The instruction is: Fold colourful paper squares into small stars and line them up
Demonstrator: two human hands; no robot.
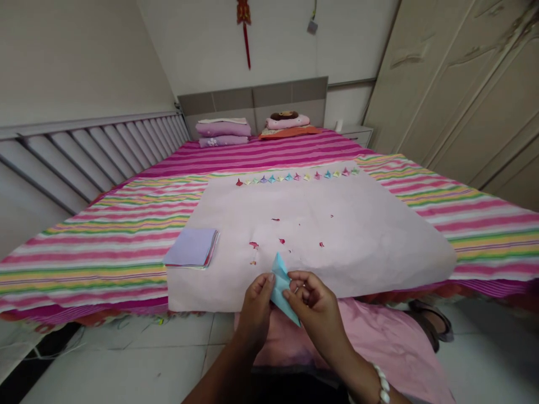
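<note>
A light blue sheet of origami paper (281, 289), folded into a narrow pointed shape, is held up at the near edge of the bed. My left hand (257, 306) pinches its left side between thumb and fingers. On the right side, my right hand (314, 303) grips the same paper, thumb in front and fingers partly curled behind. One tip points away from me and the other down toward my lap. Beyond my hands, a row of small folded paper pieces (297, 177) in several colours lines the far side of a pale sheet (357, 235).
A stack of square coloured paper (191, 247), lilac on top, lies at the sheet's left edge. Small red scraps (282, 241) are scattered in the middle. The sheet covers part of a striped bedspread (101, 224). Folded bedding (223, 132) sits near the headboard.
</note>
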